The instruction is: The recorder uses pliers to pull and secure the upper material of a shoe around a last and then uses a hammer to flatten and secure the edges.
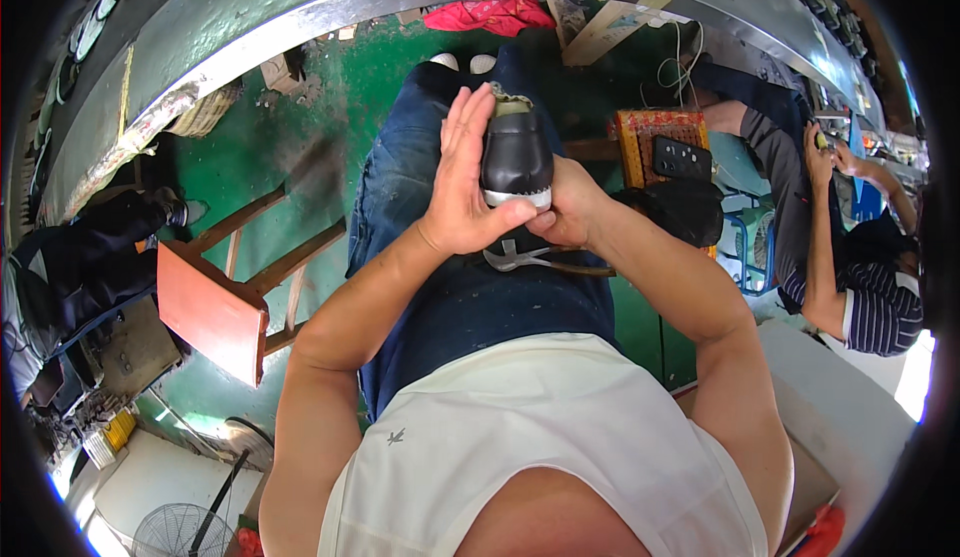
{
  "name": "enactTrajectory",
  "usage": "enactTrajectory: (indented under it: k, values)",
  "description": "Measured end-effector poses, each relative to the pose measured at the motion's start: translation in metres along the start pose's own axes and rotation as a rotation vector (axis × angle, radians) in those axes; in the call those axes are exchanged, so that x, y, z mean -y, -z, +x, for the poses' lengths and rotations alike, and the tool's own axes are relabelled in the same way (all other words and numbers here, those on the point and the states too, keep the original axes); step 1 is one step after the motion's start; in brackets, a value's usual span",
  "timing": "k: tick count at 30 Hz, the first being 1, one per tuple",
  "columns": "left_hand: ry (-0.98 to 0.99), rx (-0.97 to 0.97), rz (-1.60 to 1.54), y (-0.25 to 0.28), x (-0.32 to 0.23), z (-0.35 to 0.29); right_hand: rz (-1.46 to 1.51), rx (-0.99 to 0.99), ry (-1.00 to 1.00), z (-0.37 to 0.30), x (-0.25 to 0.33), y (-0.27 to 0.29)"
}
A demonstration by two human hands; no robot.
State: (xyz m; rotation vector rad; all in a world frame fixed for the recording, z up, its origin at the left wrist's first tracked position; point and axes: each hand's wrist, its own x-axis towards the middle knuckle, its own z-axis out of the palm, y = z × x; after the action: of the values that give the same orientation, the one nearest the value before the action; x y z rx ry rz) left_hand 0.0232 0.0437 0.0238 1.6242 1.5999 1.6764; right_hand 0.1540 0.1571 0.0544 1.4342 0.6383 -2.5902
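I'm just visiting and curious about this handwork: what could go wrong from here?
The black shoe might slip if the right grip loosens, since the left grip lies open along its side, fingers straight.
The metal pincers appear to rest loose on the lap, so a shifted leg could drop them.
The phone, near the edge of the orange crate, could get knocked off.

Green floor (360,82), orange-seated wooden stool (208,309) on it, crumpled red cloth (490,17)
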Motion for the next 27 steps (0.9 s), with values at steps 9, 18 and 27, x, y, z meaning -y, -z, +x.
enactTrajectory:
  k: [9, 18, 27]
  values:
    - [0.02, 0.02, 0.099, 0.025, 0.006, -0.004, -1.223, -0.186, 0.799, 0.004, 0.013, 0.026]
    - [-0.06, -0.001, 0.2, 0.022, 0.0, -0.02, -1.057, -0.009, 1.641, 0.004, 0.014, -0.002]
    - [-0.134, -0.061, 0.276, 0.014, 0.009, -0.04, -1.013, 0.155, 1.638, 0.018, 0.021, -0.008]
